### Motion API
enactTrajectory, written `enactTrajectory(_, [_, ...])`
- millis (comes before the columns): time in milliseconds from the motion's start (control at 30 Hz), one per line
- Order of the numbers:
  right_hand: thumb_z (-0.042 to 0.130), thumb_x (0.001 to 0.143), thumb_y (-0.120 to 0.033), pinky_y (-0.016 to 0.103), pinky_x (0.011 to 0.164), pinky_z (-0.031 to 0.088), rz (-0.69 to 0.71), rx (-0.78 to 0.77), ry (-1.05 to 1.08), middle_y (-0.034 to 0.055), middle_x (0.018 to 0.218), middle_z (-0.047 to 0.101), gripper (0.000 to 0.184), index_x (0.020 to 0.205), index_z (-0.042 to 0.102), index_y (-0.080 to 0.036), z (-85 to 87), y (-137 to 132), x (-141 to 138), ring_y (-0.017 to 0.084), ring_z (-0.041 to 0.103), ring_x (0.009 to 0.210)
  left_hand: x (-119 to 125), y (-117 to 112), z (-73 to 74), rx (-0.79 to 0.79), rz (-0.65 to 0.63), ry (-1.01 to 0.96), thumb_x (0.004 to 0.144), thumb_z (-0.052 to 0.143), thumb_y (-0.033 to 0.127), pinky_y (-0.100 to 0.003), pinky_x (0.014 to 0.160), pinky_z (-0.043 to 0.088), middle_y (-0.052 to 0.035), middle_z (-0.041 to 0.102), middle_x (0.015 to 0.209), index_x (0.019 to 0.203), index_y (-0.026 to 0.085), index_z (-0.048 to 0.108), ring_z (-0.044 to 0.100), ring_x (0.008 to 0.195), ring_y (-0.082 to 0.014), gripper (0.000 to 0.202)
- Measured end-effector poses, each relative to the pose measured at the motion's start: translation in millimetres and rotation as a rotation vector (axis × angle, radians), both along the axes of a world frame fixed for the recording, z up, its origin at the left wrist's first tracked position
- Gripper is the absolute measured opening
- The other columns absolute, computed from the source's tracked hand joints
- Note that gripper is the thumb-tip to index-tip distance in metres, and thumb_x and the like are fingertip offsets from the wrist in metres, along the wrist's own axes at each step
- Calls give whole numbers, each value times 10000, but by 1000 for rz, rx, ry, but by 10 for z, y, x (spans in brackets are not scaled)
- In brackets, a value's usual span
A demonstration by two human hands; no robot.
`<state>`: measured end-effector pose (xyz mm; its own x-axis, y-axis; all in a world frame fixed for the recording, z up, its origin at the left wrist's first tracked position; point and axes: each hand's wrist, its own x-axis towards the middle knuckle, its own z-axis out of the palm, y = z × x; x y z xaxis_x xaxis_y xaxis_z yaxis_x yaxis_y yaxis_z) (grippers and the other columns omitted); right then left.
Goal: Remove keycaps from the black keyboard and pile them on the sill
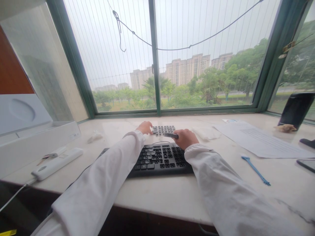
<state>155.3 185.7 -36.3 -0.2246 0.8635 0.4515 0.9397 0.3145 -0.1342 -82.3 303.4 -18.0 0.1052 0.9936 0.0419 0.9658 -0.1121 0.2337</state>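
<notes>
A black keyboard (159,159) lies on a pale marble sill (157,196) below the window. Just beyond it sits a cluster of loose grey keycaps (162,129). My left hand (145,127) rests at the left edge of those keycaps, fingers curled. My right hand (185,138) is closed round a dark elongated tool (171,135) whose tip points left over the keycaps. Both arms wear white sleeves and reach across the keyboard.
A white remote-like device (57,163) with a cable and an open white box (36,141) sit left. Printed paper sheets (261,139), a blue plastic tool (256,170), a black object (296,109) and a phone edge (306,165) lie right. Crumpled white wrappers (94,137) lie near the window.
</notes>
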Motion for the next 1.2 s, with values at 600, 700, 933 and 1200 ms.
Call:
enactTrajectory(600, [466,838,-297,265,556,352,-3,-38,-1,63,734,663,253,763,695,-220,36,-37,-13,178,590,638,-1,-41,39,-61,21,-32,580,835,235,-242,694,530,-83,737,878,1152,153,591,707,677,-184,627])
enactTrajectory(700, [466,841,-302,264,561,353,-4,-48,-5,64,739,664,255,768,695,-217,35,-36,-9,178,594,648,-6,-39,48,-63,21,-41,575,839,238,-241,693,529,-89,732,924,1150,151,592,706,665,-180,632])
enactTrajectory(933, [462,843,-306,253,571,344,7,-40,3,55,749,667,252,761,685,-225,12,-12,-2,164,580,646,-16,-54,67,-67,13,-46,585,836,239,-235,675,529,-96,722,969,1138,145,597,704,672,-172,609])
enactTrajectory(1200, [457,850,-302,262,569,353,3,-45,8,62,736,663,267,766,695,-217,24,-21,-1,174,585,650,-43,-15,85,-89,39,-16,603,823,253,-238,734,527,-70,735,888,1081,172,643,704,703,-167,518])
